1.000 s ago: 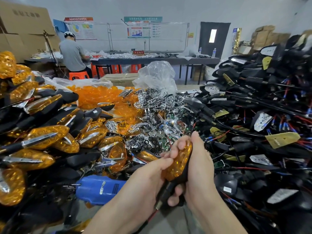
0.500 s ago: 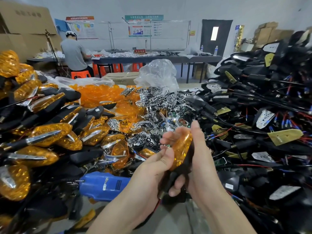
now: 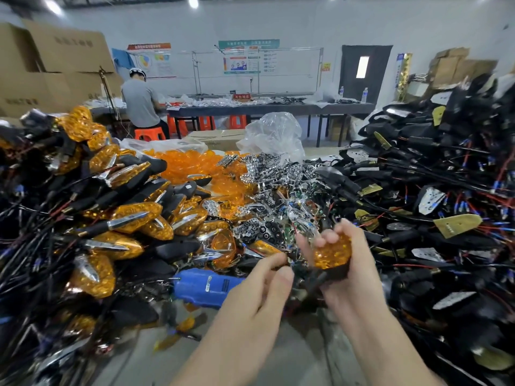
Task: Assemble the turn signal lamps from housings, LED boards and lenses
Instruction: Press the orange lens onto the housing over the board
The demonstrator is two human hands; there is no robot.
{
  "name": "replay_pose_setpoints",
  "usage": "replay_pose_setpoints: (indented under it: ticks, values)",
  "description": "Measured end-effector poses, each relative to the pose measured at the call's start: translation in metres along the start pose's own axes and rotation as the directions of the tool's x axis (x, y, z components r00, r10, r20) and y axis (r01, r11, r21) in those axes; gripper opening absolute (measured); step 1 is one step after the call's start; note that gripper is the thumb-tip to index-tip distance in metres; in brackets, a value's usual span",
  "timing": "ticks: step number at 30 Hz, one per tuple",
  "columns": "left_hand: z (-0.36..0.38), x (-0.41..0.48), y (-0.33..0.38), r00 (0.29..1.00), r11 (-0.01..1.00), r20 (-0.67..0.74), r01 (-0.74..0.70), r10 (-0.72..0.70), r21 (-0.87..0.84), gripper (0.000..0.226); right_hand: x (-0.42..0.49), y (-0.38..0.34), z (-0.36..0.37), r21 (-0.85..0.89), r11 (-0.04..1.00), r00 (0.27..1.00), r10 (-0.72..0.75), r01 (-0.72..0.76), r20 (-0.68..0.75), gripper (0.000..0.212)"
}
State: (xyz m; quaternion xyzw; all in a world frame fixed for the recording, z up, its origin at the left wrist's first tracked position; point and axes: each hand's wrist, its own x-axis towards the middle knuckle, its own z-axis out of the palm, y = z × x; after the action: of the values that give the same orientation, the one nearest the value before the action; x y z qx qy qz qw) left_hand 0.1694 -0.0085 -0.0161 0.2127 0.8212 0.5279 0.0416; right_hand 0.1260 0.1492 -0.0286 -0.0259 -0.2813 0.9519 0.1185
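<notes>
Right hand (image 3: 355, 282) curled round matte black housing (image 3: 337, 273) with faceted glossy amber lens (image 3: 331, 254). Left hand (image 3: 256, 296) relaxed, empty.

- Right hand (image 3: 354, 277): fingers curled round the lamp (image 3: 331, 256), forearm running down from it.
- Left hand (image 3: 259, 291): just left of the lamp, fingers loosely extended toward it, apart from it.

The lamp (image 3: 331, 256) shows only its amber face. The right hand (image 3: 354, 277) wraps most of the black housing, and the stem is lost in dark clutter between the hands. The left hand (image 3: 259, 293) covers the right end of the blue tool (image 3: 203, 285). Both forearms run off the bottom edge. The pile of finished lamps (image 3: 83, 218) smears into blur toward the left edge, and the wall posters (image 3: 248, 55) are too small to read.
</notes>
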Motion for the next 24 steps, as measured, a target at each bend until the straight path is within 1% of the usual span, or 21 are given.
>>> replay_pose_setpoints:
  ticks: [1, 2, 3, 4, 5, 6, 7, 9, 10, 13, 16, 20, 22, 24]
  values:
    - [0.0, -0.008, -0.012, 0.991, 0.992, -0.055, 0.118, -0.12, -0.039, 0.04, -0.003, -0.006, -0.002, -0.003, 1.0, 1.0, -0.008, 0.008, -0.004, 0.022]
    - [-0.004, -0.018, -0.022, 0.993, 0.992, -0.065, 0.088, -0.094, -0.086, 0.041, -0.004, -0.011, -0.005, -0.025, 1.0, 1.0, -0.007, 0.007, -0.004, 0.02]
    - [-0.008, -0.029, -0.034, 0.991, 0.989, -0.05, 0.119, -0.124, -0.088, 0.038, -0.005, -0.014, -0.009, -0.071, 0.997, 1.0, 0.009, -0.009, 0.0, 0.018]
    - [-0.011, -0.034, -0.046, 0.991, 0.991, -0.046, 0.121, -0.124, -0.055, 0.036, -0.007, -0.016, -0.011, -0.124, 0.992, 0.999, 0.037, -0.034, 0.016, 0.018]
    - [-0.011, -0.038, -0.046, 0.99, 0.992, -0.063, 0.13, -0.13, 0.0, 0.037, -0.009, -0.016, -0.01, -0.191, 0.98, 0.997, 0.07, -0.063, 0.031, 0.018]
    - [-0.013, -0.043, -0.047, 0.984, 0.986, -0.075, 0.165, -0.162, 0.031, 0.038, -0.013, -0.015, -0.01, -0.25, 0.964, 0.994, 0.099, -0.086, 0.038, 0.02]
    - [-0.017, -0.049, -0.046, 0.983, 0.985, -0.09, 0.166, -0.161, 0.051, 0.037, -0.016, -0.013, -0.008, -0.299, 0.949, 0.993, 0.112, -0.098, 0.029, 0.021]
    - [-0.022, -0.054, -0.054, 0.975, 0.977, -0.153, 0.178, -0.159, 0.12, 0.031, -0.02, -0.009, -0.006, -0.336, 0.936, 0.993, 0.117, -0.109, 0.003, 0.02]
    - [-0.023, -0.057, -0.054, 0.972, 0.975, -0.181, 0.175, -0.148, 0.14, 0.028, -0.021, -0.008, -0.005, -0.332, 0.937, 0.994, 0.113, -0.109, -0.009, 0.02]
    - [-0.026, -0.061, -0.055, 0.973, 0.955, -0.186, 0.18, -0.138, 0.237, 0.018, -0.026, -0.009, -0.006, -0.297, 0.949, 0.995, 0.102, -0.104, -0.022, 0.023]
    - [-0.032, -0.062, -0.058, 0.983, 0.928, -0.164, 0.132, -0.078, 0.348, 0.019, -0.029, -0.011, -0.011, -0.245, 0.965, 0.996, 0.09, -0.094, -0.025, 0.03]
    - [-0.049, -0.059, -0.064, 0.986, 0.848, -0.165, 0.099, -0.014, 0.52, 0.021, -0.026, -0.024, -0.017, -0.176, 0.983, 0.998, 0.051, -0.057, -0.041, 0.031]
    - [-0.057, -0.057, -0.067, 0.983, 0.837, -0.182, 0.117, -0.022, 0.535, 0.02, -0.023, -0.033, -0.02, -0.132, 0.991, 0.999, 0.025, -0.031, -0.049, 0.029]
    - [-0.062, -0.053, -0.067, 0.978, 0.861, -0.209, 0.116, -0.012, 0.495, 0.017, -0.018, -0.038, -0.023, -0.104, 0.994, 0.999, 0.024, -0.029, -0.049, 0.027]
